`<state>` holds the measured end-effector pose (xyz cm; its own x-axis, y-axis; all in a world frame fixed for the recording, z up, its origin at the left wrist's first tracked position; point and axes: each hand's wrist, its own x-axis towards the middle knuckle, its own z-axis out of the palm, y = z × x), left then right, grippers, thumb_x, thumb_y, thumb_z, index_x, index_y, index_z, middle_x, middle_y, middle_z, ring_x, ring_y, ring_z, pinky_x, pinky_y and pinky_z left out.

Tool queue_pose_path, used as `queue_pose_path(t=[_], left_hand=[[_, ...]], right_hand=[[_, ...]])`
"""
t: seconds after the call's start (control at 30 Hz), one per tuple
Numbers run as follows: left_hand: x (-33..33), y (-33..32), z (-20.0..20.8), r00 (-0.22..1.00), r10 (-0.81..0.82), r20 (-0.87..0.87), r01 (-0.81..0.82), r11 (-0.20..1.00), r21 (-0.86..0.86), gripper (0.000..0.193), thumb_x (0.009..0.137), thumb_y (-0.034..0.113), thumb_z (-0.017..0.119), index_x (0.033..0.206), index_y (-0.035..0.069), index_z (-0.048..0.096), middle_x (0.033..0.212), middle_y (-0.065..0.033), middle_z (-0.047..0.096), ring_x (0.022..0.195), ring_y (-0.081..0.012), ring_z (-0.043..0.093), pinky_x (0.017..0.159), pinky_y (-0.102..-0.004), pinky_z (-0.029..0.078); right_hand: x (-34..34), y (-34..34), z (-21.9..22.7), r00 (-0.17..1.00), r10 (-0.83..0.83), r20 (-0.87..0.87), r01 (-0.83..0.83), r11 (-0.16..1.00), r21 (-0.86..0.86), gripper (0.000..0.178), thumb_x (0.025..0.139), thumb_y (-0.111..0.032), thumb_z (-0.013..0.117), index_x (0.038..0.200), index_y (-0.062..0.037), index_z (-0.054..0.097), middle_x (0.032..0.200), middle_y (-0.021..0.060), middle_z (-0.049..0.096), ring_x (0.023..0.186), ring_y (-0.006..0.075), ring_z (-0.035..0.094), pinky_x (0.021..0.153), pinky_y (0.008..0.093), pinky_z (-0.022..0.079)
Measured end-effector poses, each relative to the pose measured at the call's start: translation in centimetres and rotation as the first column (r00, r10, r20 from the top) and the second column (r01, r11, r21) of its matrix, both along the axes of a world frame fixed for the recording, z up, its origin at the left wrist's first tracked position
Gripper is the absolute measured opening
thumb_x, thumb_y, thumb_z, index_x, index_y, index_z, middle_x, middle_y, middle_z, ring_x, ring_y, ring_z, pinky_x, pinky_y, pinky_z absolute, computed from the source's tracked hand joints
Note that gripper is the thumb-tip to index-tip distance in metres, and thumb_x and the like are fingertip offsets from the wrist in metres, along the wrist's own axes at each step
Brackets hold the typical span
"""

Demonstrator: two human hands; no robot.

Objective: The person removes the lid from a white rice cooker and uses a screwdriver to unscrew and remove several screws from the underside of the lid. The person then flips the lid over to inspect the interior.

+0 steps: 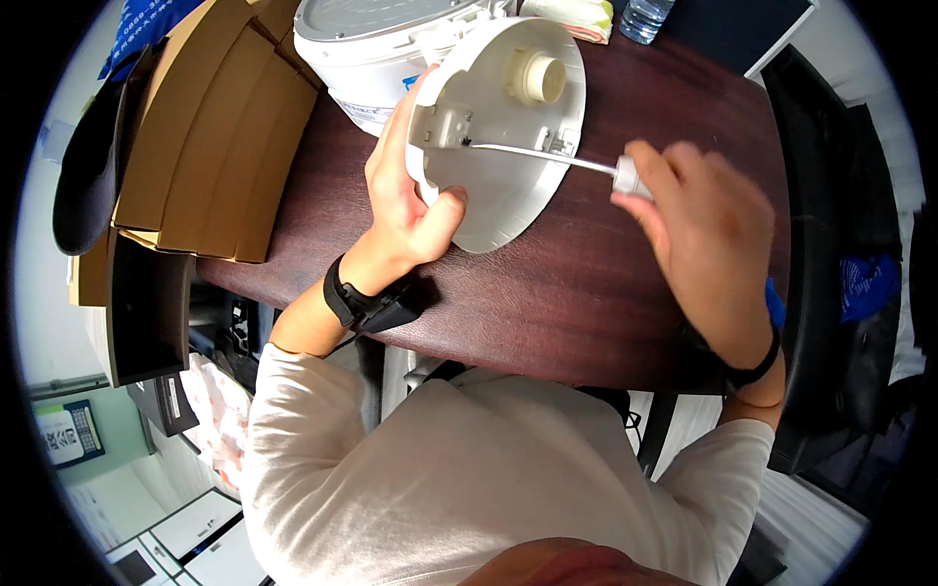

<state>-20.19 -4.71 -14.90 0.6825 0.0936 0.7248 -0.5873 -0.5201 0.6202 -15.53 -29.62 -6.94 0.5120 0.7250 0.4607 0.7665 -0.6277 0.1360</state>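
My left hand (405, 190) grips the left edge of a white rounded plastic cover (508, 186), tilted so its hollow inside faces me. A cream round tube (542, 78) stands out inside the cover near its top. My right hand (703, 225), slightly blurred, is closed round the white handle of a screwdriver (547, 154). Its thin metal shaft points left across the cover, and its dark tip meets a small fitting on the inner left wall. Just behind the cover stands a white round appliance (371, 68) with a grey disc on top.
Cardboard boxes (210, 137) stand on the left of the dark brown table (576, 313). A folded cloth (576, 15) and a clear water bottle (645, 18) sit at the far edge. A black chair (840, 254) stands on the right, with a blue item (870, 288) beside it.
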Motion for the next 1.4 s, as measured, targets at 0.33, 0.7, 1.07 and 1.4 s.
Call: queue_pose_path(t=[0.33, 0.7, 1.07, 1.4], left_hand=[[0.6, 0.3, -0.2, 0.997, -0.013, 0.075, 0.008, 0.997, 0.073, 0.075, 0.06, 0.011, 0.05, 0.131, -0.012, 0.041, 0.13, -0.027, 0.048, 0.119, -0.0363, 0.051, 0.102, -0.0411, 0.038], [0.3, 0.3, -0.2, 0.999, 0.005, 0.045, -0.008, 0.998, 0.066, 0.075, 0.061, 0.013, 0.052, 0.131, -0.012, 0.04, 0.131, -0.0274, 0.047, 0.12, -0.0364, 0.05, 0.102, -0.0416, 0.037], [0.2, 0.3, -0.2, 0.999, 0.004, 0.039, -0.007, 0.998, 0.064, 0.075, 0.06, 0.013, 0.052, 0.131, -0.012, 0.04, 0.131, -0.0275, 0.047, 0.12, -0.0363, 0.05, 0.102, -0.0412, 0.037], [0.3, 0.2, -0.1, 0.998, -0.006, 0.061, 0.002, 0.998, 0.069, 0.076, 0.06, 0.012, 0.051, 0.131, -0.012, 0.039, 0.129, -0.0274, 0.048, 0.119, -0.0359, 0.051, 0.102, -0.0408, 0.037]], right_hand=[[1.8, -1.5, -3.5, 0.809, 0.221, -0.545, 0.004, 0.925, 0.38, 0.019, 0.081, -0.021, 0.068, 0.095, -0.0085, 0.064, 0.075, 0.0067, 0.057, 0.067, 0.0184, 0.057, 0.057, 0.0292, 0.043], [-0.4, -0.9, -4.8, -0.071, 0.356, -0.932, 0.203, 0.92, 0.336, 0.029, 0.101, -0.024, 0.043, 0.098, 0.0016, 0.057, 0.066, 0.001, 0.052, 0.046, 0.0044, 0.045, 0.044, 0.0196, 0.036], [-1.0, -0.5, -4.4, -0.165, 0.377, -0.911, 0.219, 0.915, 0.339, 0.028, 0.101, -0.023, 0.04, 0.097, 0.0009, 0.055, 0.062, 0.0016, 0.052, 0.043, 0.0051, 0.044, 0.041, 0.0202, 0.035], [-0.1, -0.7, -0.4, -0.198, 0.215, -0.956, 0.194, 0.965, 0.177, 0.034, 0.1, -0.031, 0.042, 0.089, -0.0025, 0.056, 0.058, 0.0012, 0.051, 0.041, 0.0067, 0.045, 0.037, 0.0229, 0.035]])
